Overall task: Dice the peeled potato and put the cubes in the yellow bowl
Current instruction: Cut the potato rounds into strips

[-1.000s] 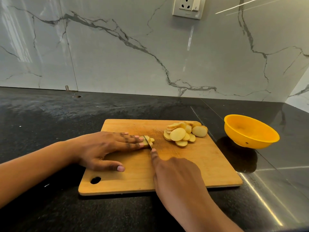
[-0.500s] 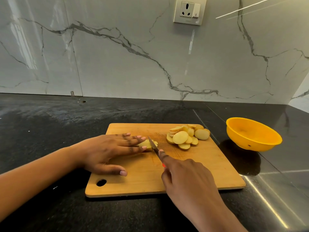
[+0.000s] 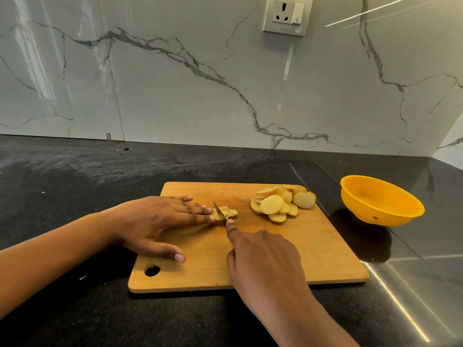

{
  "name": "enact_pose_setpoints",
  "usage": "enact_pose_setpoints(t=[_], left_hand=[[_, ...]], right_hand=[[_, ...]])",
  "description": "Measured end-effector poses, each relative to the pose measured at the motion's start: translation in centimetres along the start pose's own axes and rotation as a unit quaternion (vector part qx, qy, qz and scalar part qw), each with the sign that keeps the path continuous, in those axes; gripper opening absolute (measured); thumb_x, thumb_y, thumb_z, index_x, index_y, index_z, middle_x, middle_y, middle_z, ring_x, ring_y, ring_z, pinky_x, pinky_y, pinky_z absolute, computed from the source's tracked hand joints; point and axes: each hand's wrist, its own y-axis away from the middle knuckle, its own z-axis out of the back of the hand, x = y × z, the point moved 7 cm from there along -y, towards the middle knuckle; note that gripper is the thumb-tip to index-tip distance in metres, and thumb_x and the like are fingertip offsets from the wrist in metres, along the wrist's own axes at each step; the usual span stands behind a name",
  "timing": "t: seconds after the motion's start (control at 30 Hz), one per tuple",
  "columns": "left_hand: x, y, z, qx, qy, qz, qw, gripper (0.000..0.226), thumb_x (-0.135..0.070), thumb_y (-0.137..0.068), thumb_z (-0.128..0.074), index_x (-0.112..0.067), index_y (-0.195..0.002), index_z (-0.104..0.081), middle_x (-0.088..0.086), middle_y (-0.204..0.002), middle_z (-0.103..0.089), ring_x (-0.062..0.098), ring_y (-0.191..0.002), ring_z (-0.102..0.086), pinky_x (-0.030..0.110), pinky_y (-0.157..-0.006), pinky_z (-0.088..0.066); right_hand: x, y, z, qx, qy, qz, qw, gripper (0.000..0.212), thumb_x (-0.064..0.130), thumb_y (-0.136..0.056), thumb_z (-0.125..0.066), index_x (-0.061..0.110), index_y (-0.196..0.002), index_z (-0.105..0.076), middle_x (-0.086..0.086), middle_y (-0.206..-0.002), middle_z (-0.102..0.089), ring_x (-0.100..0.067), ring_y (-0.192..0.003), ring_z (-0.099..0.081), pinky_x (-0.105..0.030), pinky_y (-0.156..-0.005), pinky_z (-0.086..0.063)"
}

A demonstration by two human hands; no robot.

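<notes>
Potato piece (image 3: 226, 213) sits mid-board on the wooden cutting board (image 3: 313, 249), pale yellow, peeled, already cut into a few thin strips/slabs stacked side by side; exact cut pattern hard to read, blade and fingers cover part of it. Left hand (image 3: 160, 219) lies flat on the board, fingers straight and close together, fingertips pressing down on the left end of the piece, thumb splayed out toward the near edge. Right hand (image 3: 265, 256) curled round the knife (image 3: 220, 213) handle, which is hidden under the hand; index finger stretched along the spine of the blade. Blade tip points away, edge down into the piece just beside the left fingertips. Pile of round potato slices (image 3: 280, 204) on the far right part of the board, overlapping, smooth cream-yellow faces. Yellow bowl (image 3: 380, 200) on the black counter (image 3: 75, 186), right of the board, not touching it, tilted toward the camera, no cubes in it. Wall socket (image 3: 285, 16) on the marble backsplash.
</notes>
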Motion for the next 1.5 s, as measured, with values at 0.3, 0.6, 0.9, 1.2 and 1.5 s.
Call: enact_pose_setpoints(t=[0.3, 0.6, 0.9, 1.2, 1.5], left_hand=[[0.1, -0.3, 0.0, -0.016, 0.004, -0.001, 1.000, 0.073, -0.071, -0.088, -0.037, -0.033, -0.148, -0.023, -0.011, -0.153, -0.026, -0.001, -0.141, -0.018, 0.023, -0.118, -0.003], [0.0, 0.3, -0.3, -0.027, -0.041, -0.005, 0.999, 0.067, -0.066, -0.093, -0.029, -0.034, -0.149, -0.013, -0.006, -0.154, -0.024, 0.006, -0.144, -0.014, 0.029, -0.118, -0.007], [-0.5, 0.6, 0.7, -0.095, -0.079, -0.028, 0.992, 0.062, -0.061, -0.095, -0.031, -0.022, -0.144, -0.034, -0.003, -0.147, -0.041, 0.009, -0.141, -0.027, 0.034, -0.115, -0.018], [0.1, 0.6, 0.1, -0.072, -0.086, -0.014, 0.994, 0.063, -0.063, -0.095, -0.026, -0.025, -0.145, -0.030, -0.006, -0.148, -0.038, 0.006, -0.141, -0.023, 0.030, -0.117, -0.011], [0.6, 0.8, 0.3, -0.112, -0.001, 0.010, 0.994, 0.059, -0.059, -0.096, -0.030, -0.028, -0.145, -0.029, -0.005, -0.144, -0.044, 0.005, -0.137, -0.033, 0.031, -0.116, -0.018]], right_hand=[[1.2, 0.3, -0.6, 0.059, 0.018, 0.032, 0.998, 0.057, 0.017, -0.102, -0.035, 0.014, -0.152, -0.009, 0.000, -0.084, -0.047, -0.018, -0.065, -0.037, -0.027, -0.047, -0.023], [-1.3, 3.0, 0.9, -0.006, -0.050, 0.005, 0.999, 0.053, 0.040, -0.101, -0.030, 0.037, -0.151, -0.010, 0.006, -0.099, -0.057, -0.015, -0.081, -0.047, -0.029, -0.068, -0.039], [-0.7, 2.5, 0.9, -0.021, -0.070, -0.002, 0.997, 0.054, 0.039, -0.102, -0.029, 0.039, -0.150, -0.006, 0.006, -0.095, -0.057, -0.015, -0.085, -0.053, -0.030, -0.066, -0.040], [-0.2, 1.0, 0.3, -0.035, -0.051, 0.010, 0.998, 0.051, 0.035, -0.103, -0.029, 0.034, -0.151, -0.013, 0.004, -0.102, -0.060, -0.015, -0.080, -0.045, -0.030, -0.062, -0.036], [-0.4, 1.0, 0.6, -0.047, -0.065, 0.003, 0.997, 0.051, 0.037, -0.102, -0.029, 0.034, -0.151, -0.014, 0.005, -0.105, -0.060, -0.014, -0.081, -0.044, -0.029, -0.065, -0.036]])
